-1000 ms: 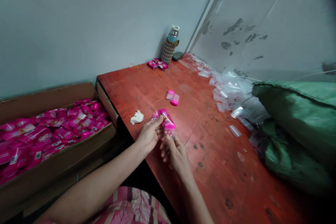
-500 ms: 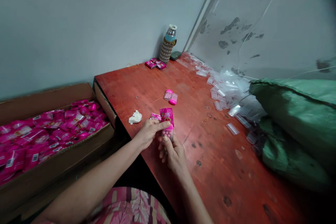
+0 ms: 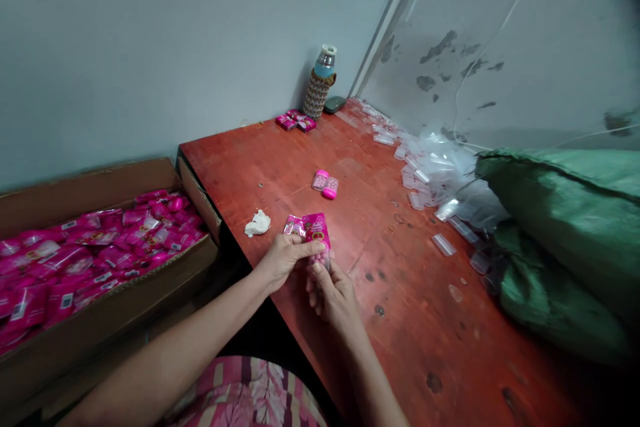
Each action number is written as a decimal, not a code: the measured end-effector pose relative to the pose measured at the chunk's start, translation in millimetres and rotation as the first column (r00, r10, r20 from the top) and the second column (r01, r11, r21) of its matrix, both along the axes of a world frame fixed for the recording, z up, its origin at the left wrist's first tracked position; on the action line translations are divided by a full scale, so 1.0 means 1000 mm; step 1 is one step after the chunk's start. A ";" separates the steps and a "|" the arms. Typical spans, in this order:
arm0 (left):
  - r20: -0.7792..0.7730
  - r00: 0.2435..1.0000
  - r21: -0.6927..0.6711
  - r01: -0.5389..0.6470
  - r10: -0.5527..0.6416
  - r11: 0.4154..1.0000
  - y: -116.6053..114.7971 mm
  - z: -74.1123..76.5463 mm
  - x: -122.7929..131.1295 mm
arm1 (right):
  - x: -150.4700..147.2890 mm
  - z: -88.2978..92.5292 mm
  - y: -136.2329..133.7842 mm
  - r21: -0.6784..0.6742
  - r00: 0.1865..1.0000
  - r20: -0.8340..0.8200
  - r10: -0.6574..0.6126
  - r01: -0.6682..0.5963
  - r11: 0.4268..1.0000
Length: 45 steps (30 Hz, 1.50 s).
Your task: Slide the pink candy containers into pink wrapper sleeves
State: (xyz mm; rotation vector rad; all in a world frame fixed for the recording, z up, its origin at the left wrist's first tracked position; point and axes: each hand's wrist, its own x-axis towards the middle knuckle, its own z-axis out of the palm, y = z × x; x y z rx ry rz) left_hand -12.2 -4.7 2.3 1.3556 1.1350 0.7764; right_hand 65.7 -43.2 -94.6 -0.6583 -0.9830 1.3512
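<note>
1. The lower end of the pink packet (image 3: 317,232), at the frame's centre, is hidden behind the fingers (image 3: 316,275) of the right hand (image 3: 333,293); its print is too small to read.
2. The cardboard box (image 3: 100,320) runs off the left edge of the frame.
3. The green sack (image 3: 560,233) is cut by the right edge.
4. The dark flat thing (image 3: 334,105) beside the bottle (image 3: 323,83), upper centre, is too small to identify.
5. Both forearms leave the frame at the bottom edge.

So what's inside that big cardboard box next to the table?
The cardboard box is full of shiny pink packets, piled in a heap. What lies under the top layer is covered, so the bottom cannot be seen.
</note>
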 end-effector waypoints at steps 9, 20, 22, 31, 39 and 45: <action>0.044 0.998 -0.044 0.055 -0.053 0.998 -0.005 -0.007 -0.008 | 0.004 -0.004 -0.006 0.094 0.991 -0.119 0.065 -0.054 0.994; 0.120 0.991 -0.060 0.069 -0.061 0.996 -0.026 -0.001 -0.021 | -0.007 0.004 0.007 0.060 0.918 -0.386 0.094 -0.076 0.995; 0.206 0.971 0.021 -0.132 0.125 0.991 -0.031 0.016 -0.036 | -0.005 0.007 0.006 0.086 0.930 -0.345 0.128 -0.104 0.991; -0.476 0.709 0.864 0.265 0.520 0.428 -0.008 0.033 -0.068 | 0.008 0.004 0.011 0.007 0.984 -0.175 -0.007 0.009 1.000; -0.600 0.161 0.583 0.758 0.783 0.291 0.031 -0.005 -0.048 | 0.009 0.004 0.011 0.014 0.995 -0.101 -0.022 0.023 1.000; -0.561 0.263 0.634 0.746 0.785 0.203 0.023 -0.006 -0.048 | 0.007 0.008 0.029 0.027 0.984 -0.064 -0.166 0.168 0.985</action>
